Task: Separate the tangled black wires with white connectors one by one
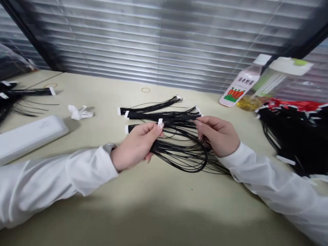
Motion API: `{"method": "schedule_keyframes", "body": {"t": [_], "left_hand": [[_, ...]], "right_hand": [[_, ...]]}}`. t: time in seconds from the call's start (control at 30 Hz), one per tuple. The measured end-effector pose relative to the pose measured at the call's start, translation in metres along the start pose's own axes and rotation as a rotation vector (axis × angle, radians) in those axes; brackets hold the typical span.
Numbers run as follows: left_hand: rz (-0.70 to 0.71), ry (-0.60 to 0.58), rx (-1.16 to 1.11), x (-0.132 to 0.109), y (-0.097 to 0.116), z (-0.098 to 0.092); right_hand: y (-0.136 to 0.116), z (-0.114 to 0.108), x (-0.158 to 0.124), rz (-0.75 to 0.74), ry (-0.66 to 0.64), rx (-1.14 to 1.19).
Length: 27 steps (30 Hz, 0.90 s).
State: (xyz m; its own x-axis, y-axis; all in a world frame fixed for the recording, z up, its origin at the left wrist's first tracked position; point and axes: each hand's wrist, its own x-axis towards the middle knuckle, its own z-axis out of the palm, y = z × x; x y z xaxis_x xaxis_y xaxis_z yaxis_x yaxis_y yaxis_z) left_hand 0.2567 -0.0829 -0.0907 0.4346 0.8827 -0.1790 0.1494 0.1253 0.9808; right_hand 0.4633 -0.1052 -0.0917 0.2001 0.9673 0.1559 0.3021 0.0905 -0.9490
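Barely open, left hand [135, 145], right hand [217, 135], on wires [179, 153]

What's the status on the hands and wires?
Left hand pinching a white connector on a black wire bundle. Right hand holding wires at the other end. Another wire bundle lies just behind.

wire harness [179, 153]: matt black insulation; white plastic connectors [160, 121]; tabletop [164, 191]: smooth matt laminate

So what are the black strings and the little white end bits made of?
The black wires look like thin plastic-coated cable: smooth, slightly shiny, bending in soft loops. The small white connector looks like hard matte plastic, with clean square edges, though it is too small to be sure.
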Motion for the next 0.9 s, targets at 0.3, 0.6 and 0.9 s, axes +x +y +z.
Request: {"method": "schedule_keyframes", "body": {"t": [0.3,0.6,0.9], "left_hand": [[0.075,0.013,0.100,-0.005,0.000,0.001],[0.063,0.041,0.065,-0.005,0.000,0.002],[0.183,0.123,0.160,-0.009,0.003,0.002]], "right_hand": [[0.009,0.009,-0.009,-0.271,0.064,-0.090],[-0.002,0.001,-0.016,-0.892,0.078,-0.550],[-0.036,0.000,-0.029,-0.645,-0.256,-0.597]]}}
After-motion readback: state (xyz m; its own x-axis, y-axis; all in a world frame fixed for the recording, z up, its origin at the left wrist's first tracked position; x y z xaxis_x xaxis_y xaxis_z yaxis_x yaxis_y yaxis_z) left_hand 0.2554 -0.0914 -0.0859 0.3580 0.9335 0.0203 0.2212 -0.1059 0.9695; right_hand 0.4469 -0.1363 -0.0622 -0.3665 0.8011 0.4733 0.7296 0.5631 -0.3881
